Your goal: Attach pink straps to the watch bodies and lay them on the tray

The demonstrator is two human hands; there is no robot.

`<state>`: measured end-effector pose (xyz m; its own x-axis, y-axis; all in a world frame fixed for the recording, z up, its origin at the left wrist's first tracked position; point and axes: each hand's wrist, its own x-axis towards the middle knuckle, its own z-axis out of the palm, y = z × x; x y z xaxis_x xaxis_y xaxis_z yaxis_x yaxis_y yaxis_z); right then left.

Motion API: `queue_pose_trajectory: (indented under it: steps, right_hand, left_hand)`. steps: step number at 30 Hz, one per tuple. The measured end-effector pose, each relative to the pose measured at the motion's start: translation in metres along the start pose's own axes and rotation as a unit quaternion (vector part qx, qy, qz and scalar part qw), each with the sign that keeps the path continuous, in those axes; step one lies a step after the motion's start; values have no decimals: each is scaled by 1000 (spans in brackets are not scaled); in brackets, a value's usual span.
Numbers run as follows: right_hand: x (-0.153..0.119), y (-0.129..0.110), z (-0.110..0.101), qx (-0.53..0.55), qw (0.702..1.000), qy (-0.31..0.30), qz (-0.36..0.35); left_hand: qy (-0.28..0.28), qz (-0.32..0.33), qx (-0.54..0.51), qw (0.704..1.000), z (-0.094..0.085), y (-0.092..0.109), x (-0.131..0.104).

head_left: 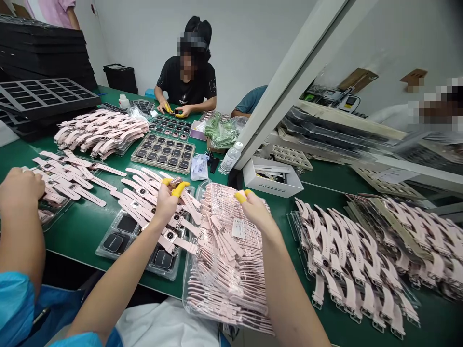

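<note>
My left hand (167,202), with yellow finger cots, is closed on a small pink watch case (176,182). A pink strap (191,201) hangs just beside it. Below that hand, pink-strapped watches (170,235) lie across a clear tray (168,274) with dark square watch bodies. My right hand (255,209), also in yellow finger cots, pinches the end of something pink, apparently a strap, largely hidden by the fingers. Beneath it sits a large tray of bagged pink straps (231,284), with a white label (239,228) and several loose straps on top.
A co-worker's hand (21,190) is over more strapped watches at left. Across the table another person (186,82) handles a dark part. Trays of watch faces (163,153), a bottle (231,158), a white box (273,178) and stacked watches (356,260) stand around.
</note>
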<state>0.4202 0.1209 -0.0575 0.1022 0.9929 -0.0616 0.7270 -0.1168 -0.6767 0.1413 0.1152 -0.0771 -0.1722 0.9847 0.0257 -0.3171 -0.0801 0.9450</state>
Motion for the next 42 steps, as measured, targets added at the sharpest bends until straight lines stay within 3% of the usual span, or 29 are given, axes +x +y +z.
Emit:
queue_pose_trajectory:
  steps: [3,7,11,17,19,20,23,28,30,31,33,35,38,42]
  right_hand:
    - [40,0,-5,-140,990,-12,-10]
    - [81,0,14,-156,987,-29,-4]
    - [92,2,24,-162,986,-26,12]
    - [55,-24,28,-104,994,15,-43]
    - [30,-38,42,-24,997,0,-78]
    - [17,-44,50,85,991,-27,-95]
    - [-19,-55,78,308,937,-132,-99]
    - [-43,-50,101,424,881,-207,-39]
    - [-38,-42,96,388,899,-193,-70]
    - [-33,-37,90,343,922,-155,-93]
    - [-13,-26,73,206,972,-34,-108]
    - [14,-14,54,54,994,75,-61]
    - [59,1,33,-1,996,86,-24]
    - [94,13,28,-29,999,36,-10]
  left_hand:
    - [-23,-21,5,999,3,2,-3]
    - [-31,-30,6,999,1,5,-1]
    - [-26,-43,3,999,-2,5,3]
    - [-36,-30,21,999,-6,-5,5]
    - [-69,-23,47,996,-6,-12,3]
    - [-88,-10,69,994,-6,-16,2]
    - [-146,80,165,972,-4,-26,-1]
    - [-252,228,303,890,-6,-35,-3]
    - [-268,246,322,874,-7,-34,-4]
    - [-268,248,328,871,-7,-33,-4]
    - [-263,240,337,872,-6,-30,-5]
    - [-264,224,344,873,-4,-27,-5]
    - [-279,203,348,872,-3,-23,-6]
    - [-278,191,354,872,-5,-24,-5]
